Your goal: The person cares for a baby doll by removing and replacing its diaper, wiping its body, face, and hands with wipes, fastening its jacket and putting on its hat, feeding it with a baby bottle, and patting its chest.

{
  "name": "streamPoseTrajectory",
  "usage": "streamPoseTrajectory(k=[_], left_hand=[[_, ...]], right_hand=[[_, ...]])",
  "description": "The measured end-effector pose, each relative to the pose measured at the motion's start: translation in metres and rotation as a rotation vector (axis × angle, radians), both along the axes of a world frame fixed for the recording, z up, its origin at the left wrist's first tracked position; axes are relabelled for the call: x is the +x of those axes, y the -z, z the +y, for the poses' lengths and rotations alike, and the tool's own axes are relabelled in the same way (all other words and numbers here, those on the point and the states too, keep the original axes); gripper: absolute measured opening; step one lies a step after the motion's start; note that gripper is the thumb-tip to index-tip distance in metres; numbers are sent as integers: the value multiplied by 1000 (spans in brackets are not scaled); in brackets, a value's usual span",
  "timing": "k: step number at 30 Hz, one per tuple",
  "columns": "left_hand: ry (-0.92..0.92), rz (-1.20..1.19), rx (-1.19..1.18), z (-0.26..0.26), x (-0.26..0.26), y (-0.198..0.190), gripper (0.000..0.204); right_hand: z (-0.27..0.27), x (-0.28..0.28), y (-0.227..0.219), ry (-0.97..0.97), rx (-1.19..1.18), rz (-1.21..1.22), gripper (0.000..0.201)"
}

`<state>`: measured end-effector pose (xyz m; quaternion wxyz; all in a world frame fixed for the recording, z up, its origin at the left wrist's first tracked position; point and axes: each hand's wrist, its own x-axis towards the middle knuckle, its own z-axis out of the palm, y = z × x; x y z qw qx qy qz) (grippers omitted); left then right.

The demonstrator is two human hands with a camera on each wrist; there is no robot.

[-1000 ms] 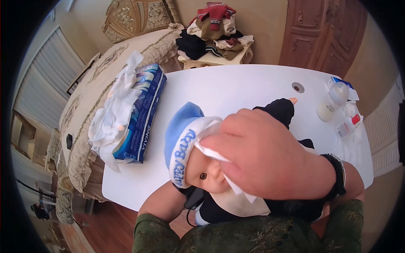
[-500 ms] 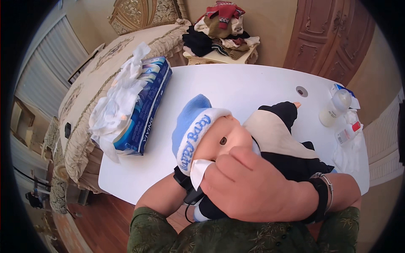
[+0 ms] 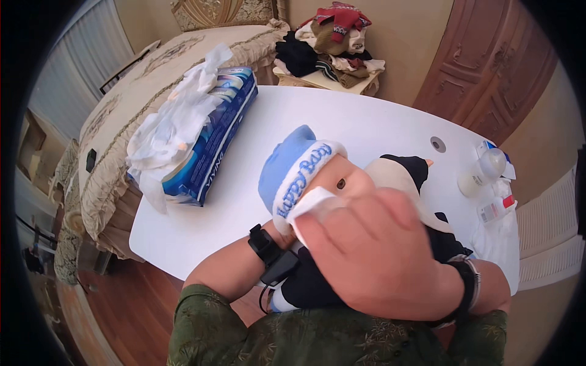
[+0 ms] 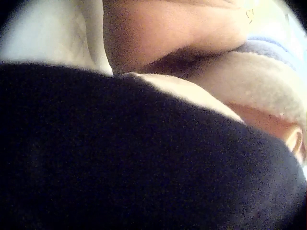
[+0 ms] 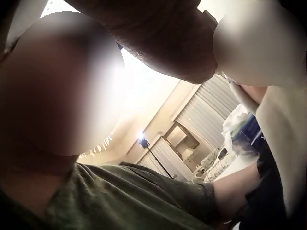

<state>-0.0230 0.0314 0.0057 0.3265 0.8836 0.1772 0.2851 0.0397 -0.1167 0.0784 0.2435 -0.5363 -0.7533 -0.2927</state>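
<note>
A baby doll (image 3: 357,177) lies across the person's lap and the table edge, in a blue hat (image 3: 290,161) with a white lettered brim, a cream bib (image 3: 387,174) and dark clothes. My right hand (image 3: 378,256) pinches a folded white wipe (image 3: 314,201) against the lower part of the doll's face, hiding its mouth and one eye. The left forearm (image 3: 229,271) reaches under the doll's head. In the left wrist view my left hand (image 4: 172,33) lies against the hat's fluffy brim (image 4: 259,81); its fingers are hidden.
On the white table (image 3: 317,107) stands a blue package (image 3: 229,131) heaped with crumpled white sheets (image 3: 177,128). Toward the right edge are a baby bottle (image 3: 482,174) and a small red-capped bottle (image 3: 495,209). Folded clothes (image 3: 336,46) are piled beyond, beside the bed (image 3: 201,58).
My right hand first wiped near the hat brim, then moved down to the doll's cheek and now sits a little higher over its face with the same wipe. The doll's head has turned slightly.
</note>
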Motion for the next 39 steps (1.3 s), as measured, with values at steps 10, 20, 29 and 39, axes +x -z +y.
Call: streamPoseTrajectory(k=[10, 20, 29, 39], left_hand=[[881, -506, -1202, 16, 4, 56, 47], [797, -667, -1453, 15, 1, 68, 60], [1611, -726, -1438, 16, 30, 66, 56], [680, -733, -1902, 14, 15, 92, 40]], right_hand=[[-7, 0, 25, 7, -141, -279, 15], [-39, 11, 14, 49, -310, -227, 17], [-4, -12, 32, 82, -177, -395, 13], [-31, 21, 38, 56, -440, -215, 22]])
